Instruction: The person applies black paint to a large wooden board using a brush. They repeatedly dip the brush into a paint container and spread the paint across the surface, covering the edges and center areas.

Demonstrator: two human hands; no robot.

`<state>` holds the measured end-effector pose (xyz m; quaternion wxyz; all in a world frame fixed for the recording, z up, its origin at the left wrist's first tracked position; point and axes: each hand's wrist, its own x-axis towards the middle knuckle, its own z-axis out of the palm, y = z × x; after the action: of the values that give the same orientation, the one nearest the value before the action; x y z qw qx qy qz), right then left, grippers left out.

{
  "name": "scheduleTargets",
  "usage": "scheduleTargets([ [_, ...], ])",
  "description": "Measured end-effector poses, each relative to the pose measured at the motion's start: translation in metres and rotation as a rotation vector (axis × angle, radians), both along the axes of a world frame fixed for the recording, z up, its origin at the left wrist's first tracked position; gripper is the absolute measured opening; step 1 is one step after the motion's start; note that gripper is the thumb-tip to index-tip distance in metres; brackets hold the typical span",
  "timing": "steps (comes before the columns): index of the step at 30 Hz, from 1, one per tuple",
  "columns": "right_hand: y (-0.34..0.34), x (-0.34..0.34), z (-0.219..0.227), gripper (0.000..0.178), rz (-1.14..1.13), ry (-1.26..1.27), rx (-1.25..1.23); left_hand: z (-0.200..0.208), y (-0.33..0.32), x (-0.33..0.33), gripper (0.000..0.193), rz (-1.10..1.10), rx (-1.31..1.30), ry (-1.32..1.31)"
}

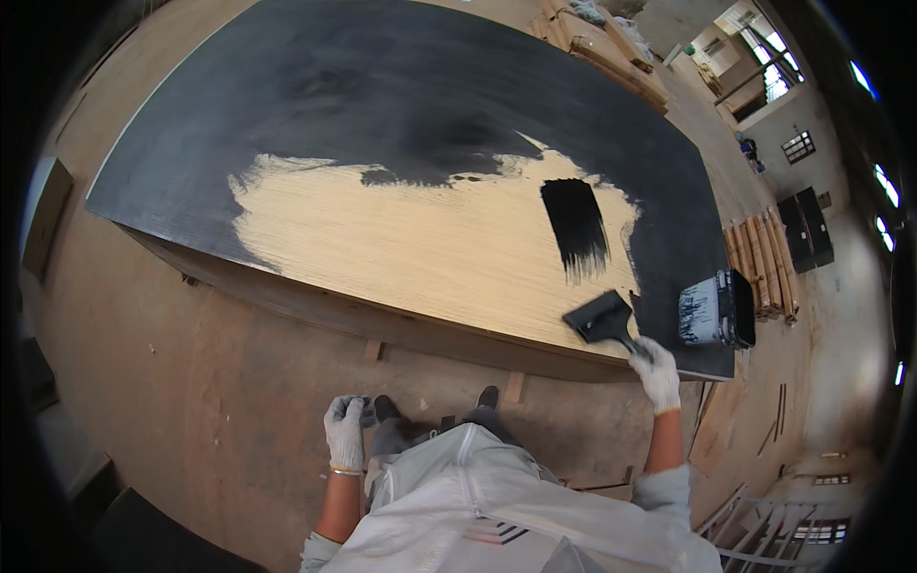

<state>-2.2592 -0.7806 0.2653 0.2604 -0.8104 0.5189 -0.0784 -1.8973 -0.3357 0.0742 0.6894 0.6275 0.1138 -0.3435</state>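
Note:
My right hand [658,376], in a white work glove, is closed round the handle of a wide black paintbrush [600,319]. The brush head is over the near right part of the large board [411,253], where pale wood shows. Above it on the bare wood is a fresh stroke of wet black paint [574,222] with a ragged lower end. My left hand [346,430], gloved too, hangs beside my body, away from the board. Its fingers are curled, and whether they hold something small and dark cannot be made out.
A paint-streaked bucket [704,310] stands on the board's near right corner. Black coating [401,76] covers the far part and both sides. Stacked timber [611,57] lies beyond, and bundled wood pieces [761,263] are to the right. My shoes are just below the board's near edge.

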Motion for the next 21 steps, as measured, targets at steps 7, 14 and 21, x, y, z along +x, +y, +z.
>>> scheduleTargets([
  [7,0.063,0.101,-0.032,0.052,-0.027,0.106,-0.043,-0.001,0.033,0.066,0.013,-0.009,0.005,-0.102],
  [14,0.15,0.358,-0.011,0.044,0.447,0.392,-0.178,-0.02,0.096,0.053,0.012,0.159,0.053,-0.007],
  [21,0.205,0.531,-0.015,0.041,0.728,0.364,-0.197,-0.042,0.119,0.043,0.011,0.157,0.094,0.023],
])
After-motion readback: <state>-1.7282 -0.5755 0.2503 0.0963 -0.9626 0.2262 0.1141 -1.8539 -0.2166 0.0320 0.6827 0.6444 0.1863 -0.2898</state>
